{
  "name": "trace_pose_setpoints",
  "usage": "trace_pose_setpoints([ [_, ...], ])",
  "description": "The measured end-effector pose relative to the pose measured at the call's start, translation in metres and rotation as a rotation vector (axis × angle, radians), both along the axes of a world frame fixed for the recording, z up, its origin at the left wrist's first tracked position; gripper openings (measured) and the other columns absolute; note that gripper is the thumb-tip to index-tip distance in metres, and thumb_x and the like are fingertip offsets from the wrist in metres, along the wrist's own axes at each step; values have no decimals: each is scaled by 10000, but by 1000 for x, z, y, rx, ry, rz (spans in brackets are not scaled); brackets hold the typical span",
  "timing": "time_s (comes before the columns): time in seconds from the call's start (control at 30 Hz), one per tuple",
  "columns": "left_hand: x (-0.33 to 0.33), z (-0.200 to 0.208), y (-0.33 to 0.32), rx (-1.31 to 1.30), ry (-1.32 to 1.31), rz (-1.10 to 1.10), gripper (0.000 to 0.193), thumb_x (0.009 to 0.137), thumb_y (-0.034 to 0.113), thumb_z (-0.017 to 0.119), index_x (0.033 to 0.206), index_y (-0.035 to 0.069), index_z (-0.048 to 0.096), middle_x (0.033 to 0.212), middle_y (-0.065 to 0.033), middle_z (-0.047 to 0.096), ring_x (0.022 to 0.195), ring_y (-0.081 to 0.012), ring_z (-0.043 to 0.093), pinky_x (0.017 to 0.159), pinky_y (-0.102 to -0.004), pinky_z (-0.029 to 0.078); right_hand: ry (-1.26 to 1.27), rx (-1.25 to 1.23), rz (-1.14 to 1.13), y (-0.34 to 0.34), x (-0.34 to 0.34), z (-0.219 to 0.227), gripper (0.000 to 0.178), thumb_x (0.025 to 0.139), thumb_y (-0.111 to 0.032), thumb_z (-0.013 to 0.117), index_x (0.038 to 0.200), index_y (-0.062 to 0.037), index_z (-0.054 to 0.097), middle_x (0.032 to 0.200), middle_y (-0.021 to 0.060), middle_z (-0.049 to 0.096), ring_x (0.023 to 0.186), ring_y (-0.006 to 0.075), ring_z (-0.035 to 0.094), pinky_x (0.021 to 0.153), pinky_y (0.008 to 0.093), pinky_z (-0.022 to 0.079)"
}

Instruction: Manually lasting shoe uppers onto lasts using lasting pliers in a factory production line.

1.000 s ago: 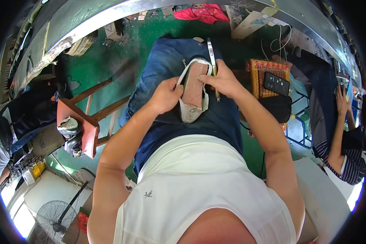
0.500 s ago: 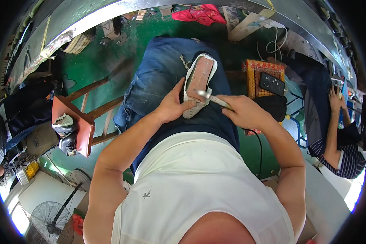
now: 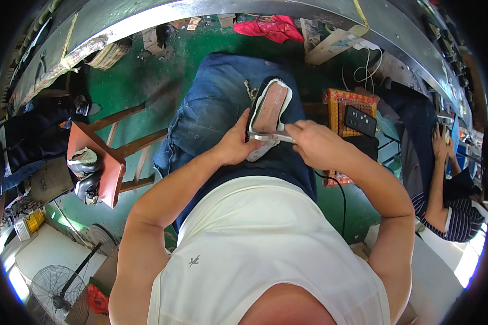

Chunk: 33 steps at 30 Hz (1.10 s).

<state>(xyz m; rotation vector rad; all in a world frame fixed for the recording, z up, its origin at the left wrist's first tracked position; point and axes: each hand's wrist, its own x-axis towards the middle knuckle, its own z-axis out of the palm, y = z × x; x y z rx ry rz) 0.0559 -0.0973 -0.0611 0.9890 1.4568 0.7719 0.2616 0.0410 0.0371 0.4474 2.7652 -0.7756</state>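
Observation:
A shoe upper on a last (image 3: 271, 108) lies sole side up across my lap. Its white lining edge is folded around a brownish-pink insole board, and the end nearest me is pale. My left hand (image 3: 236, 142) is closed on its left side near that end, thumb across the edge. In my right hand (image 3: 317, 142) is a silver metal hand tool (image 3: 271, 136), whose blunt head lies over the lower end of the insole. Motion blur and my fingers hide its exact kind. Blue jeans (image 3: 200, 103) cover my legs beneath the shoe.
To the left, a reddish wooden stool (image 3: 111, 179) bears dark shoes (image 3: 87, 176). A black phone (image 3: 360, 120) rests on a beaded seat (image 3: 341, 100) at the right. A metal bench edge (image 3: 200, 10) spans the far side. Another person's hands (image 3: 442, 143) work at far right; a fan (image 3: 59, 292) stands lower left.
My right hand has turned the tool more level and brought its head lower, to the near end of the insole. The left hand keeps its hold, and the shoe sits slightly further right.

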Motion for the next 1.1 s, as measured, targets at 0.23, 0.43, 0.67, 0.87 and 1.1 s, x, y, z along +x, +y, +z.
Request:
trace_pose_setpoints([
  [0.23,13,-29,-9,163,209,30,974,937,290,653,1567,-111,28,1582,-276,338,1475,-331,352,1212,-385,271,-358,33,69,11,-37,32,195,796,-72,662,960,32,666,888,228,697,866,393,699,771,465,561],
  [0.43,14,-4,6,-189,-910,699,686,1090,487,316,1569,-3,290,1563,-162,415,1409,-264,439,1178,-354,325,-278,-122,21,11,-35,-15,218,893,-172,648,955,37,653,882,260,696,863,458,674,783,535,532],
  [0.67,23,-54,24,-52,-161,861,628,1093,439,313,1352,-61,591,1263,-217,667,1187,-286,633,1031,-342,464,-200,-385,-237,-15,-27,-29,243,902,-187,659,1024,19,619,960,244,672,947,434,653,859,517,515],
  [0.87,23,-37,24,92,287,662,559,1086,357,312,1275,-57,636,1210,-312,656,1183,-462,612,1023,-436,476,-36,-2,-323,4,-21,-33,313,913,-114,642,1135,91,562,1083,292,638,1034,441,630,904,496,511],
  [1.1,18,-28,23,438,583,312,481,1070,236,412,1471,-27,450,1423,-291,525,1242,-459,573,1078,-432,449,167,55,-320,3,-10,-62,361,912,-102,645,1191,101,538,1110,283,631,1031,442,627,929,486,500],
])
